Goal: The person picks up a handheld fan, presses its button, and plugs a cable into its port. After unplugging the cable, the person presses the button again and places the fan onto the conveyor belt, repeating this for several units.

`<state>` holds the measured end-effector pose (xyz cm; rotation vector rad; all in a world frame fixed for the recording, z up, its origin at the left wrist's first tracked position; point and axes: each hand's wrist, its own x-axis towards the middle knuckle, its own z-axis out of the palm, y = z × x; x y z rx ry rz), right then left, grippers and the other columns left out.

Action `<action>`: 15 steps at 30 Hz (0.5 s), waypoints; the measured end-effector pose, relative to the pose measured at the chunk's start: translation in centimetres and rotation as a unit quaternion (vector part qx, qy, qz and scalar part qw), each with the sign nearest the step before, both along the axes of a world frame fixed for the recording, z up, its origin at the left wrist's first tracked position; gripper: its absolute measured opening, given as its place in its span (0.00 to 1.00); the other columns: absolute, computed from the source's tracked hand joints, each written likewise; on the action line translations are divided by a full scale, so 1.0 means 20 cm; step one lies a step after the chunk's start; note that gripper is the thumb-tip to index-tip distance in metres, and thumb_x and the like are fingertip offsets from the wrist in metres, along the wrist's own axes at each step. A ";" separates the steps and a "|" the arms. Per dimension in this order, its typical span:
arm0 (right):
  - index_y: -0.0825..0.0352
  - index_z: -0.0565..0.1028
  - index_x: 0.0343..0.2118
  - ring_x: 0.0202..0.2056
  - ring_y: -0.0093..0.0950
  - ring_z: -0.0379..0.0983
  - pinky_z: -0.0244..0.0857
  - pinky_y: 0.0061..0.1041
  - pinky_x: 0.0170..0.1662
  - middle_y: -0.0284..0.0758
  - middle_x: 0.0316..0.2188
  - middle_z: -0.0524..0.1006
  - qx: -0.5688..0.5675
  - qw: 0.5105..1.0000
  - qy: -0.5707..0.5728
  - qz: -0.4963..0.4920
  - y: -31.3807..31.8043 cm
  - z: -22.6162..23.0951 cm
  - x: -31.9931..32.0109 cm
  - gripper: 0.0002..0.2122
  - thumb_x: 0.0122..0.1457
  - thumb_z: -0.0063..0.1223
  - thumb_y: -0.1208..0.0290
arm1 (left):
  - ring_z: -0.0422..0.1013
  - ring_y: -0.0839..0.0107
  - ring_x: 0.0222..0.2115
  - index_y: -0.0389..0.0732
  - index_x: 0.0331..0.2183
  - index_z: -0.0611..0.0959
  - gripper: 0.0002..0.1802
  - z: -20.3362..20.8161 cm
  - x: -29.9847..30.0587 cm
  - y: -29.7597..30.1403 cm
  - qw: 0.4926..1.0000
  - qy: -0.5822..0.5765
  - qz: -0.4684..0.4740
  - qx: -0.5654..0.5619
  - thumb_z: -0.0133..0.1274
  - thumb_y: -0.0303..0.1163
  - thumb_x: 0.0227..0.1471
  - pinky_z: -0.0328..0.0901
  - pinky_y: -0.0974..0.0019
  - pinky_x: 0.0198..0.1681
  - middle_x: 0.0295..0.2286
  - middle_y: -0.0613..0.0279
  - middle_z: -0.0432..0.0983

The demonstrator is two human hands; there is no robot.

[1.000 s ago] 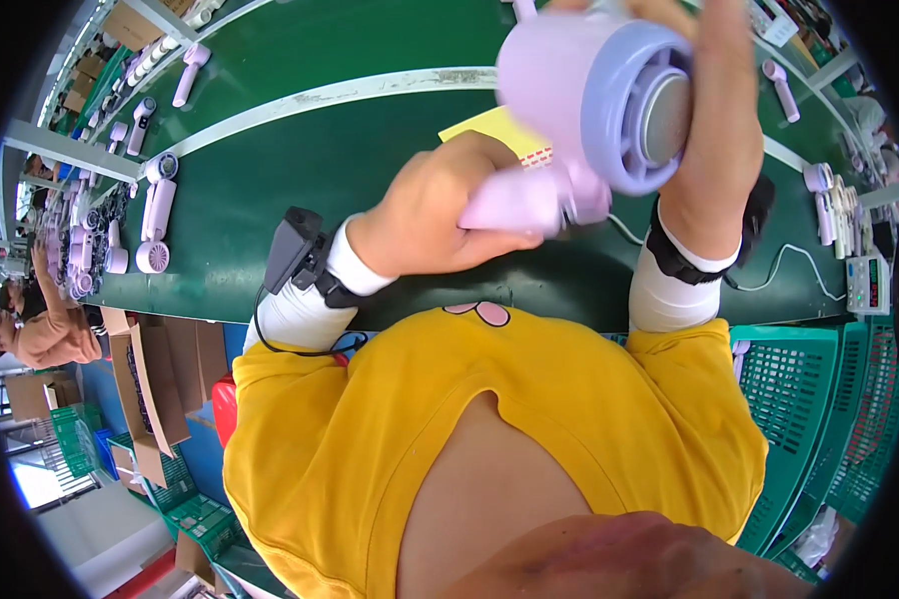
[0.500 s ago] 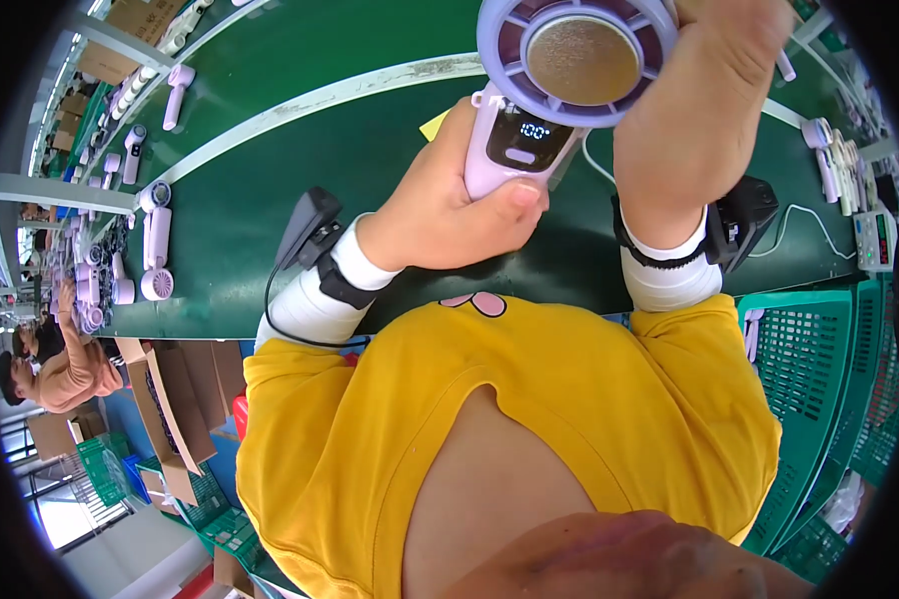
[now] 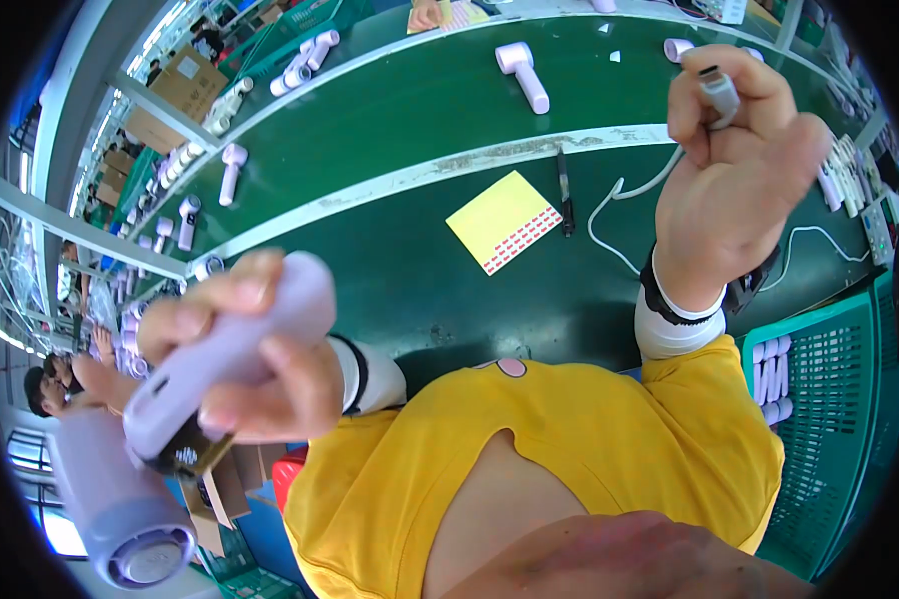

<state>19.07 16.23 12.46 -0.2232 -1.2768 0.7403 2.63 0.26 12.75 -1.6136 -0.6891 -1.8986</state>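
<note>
My left hand [image 3: 305, 384] is closed around the handle of a lilac handheld fan [image 3: 205, 374], out to the left above the bench. The fan's round head points down and left, and its dark display is turned mostly away. A small slot shows on the handle's side. Raised at the right, my right hand [image 3: 734, 195] pinches the grey-white plug of a USB cable [image 3: 719, 97], metal tip upward. The plug is well apart from the fan. Below that hand, the white cable [image 3: 601, 225] trails over the green bench.
A yellow sheet with red-and-white labels [image 3: 499, 218] lies beside a black pen [image 3: 565, 190]. Another lilac fan [image 3: 522, 75] rests on the green belt beyond the pale rail. Right of me stands a green crate [image 3: 819, 419] holding lilac fans [image 3: 771, 379]. Other people are at far left.
My left hand has carried the fan from the centre to the lower left and tipped its head downward. My right hand has come away from the fan's head and now shows the cable plug.
</note>
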 end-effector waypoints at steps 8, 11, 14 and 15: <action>0.70 0.69 0.32 0.20 0.16 0.53 0.43 0.15 0.23 0.29 0.17 0.62 0.045 0.992 -0.105 -0.051 -0.03 0.00 -0.01 0.25 0.61 0.20 0.53 | 0.66 0.66 0.23 0.32 0.51 0.46 0.34 0.04 0.06 -0.19 0.983 0.106 -0.142 -0.045 0.43 0.38 0.51 0.62 0.68 0.24 0.37 0.51 0.59; 0.69 0.69 0.32 0.20 0.15 0.53 0.43 0.14 0.23 0.28 0.18 0.62 0.091 0.986 -0.124 -0.071 -0.03 0.01 -0.02 0.22 0.62 0.19 0.59 | 0.65 0.65 0.22 0.29 0.43 0.55 0.29 0.01 0.02 -0.21 0.974 -0.073 -0.214 -0.018 0.44 0.41 0.50 0.61 0.65 0.23 0.36 0.52 0.60; 0.69 0.69 0.31 0.20 0.15 0.52 0.43 0.14 0.23 0.28 0.19 0.62 0.081 0.990 -0.093 -0.066 -0.03 0.01 -0.03 0.19 0.62 0.23 0.61 | 0.62 0.67 0.22 0.30 0.42 0.58 0.28 -0.06 0.14 -0.19 0.986 -0.009 -0.155 0.061 0.44 0.42 0.49 0.57 0.67 0.25 0.36 0.54 0.61; 0.69 0.69 0.31 0.20 0.15 0.52 0.43 0.14 0.23 0.28 0.19 0.62 0.076 0.992 -0.078 -0.063 -0.03 0.01 -0.03 0.18 0.62 0.25 0.62 | 0.61 0.68 0.22 0.31 0.42 0.59 0.27 -0.08 0.16 -0.18 0.987 0.023 -0.124 0.100 0.43 0.43 0.48 0.56 0.68 0.26 0.35 0.55 0.61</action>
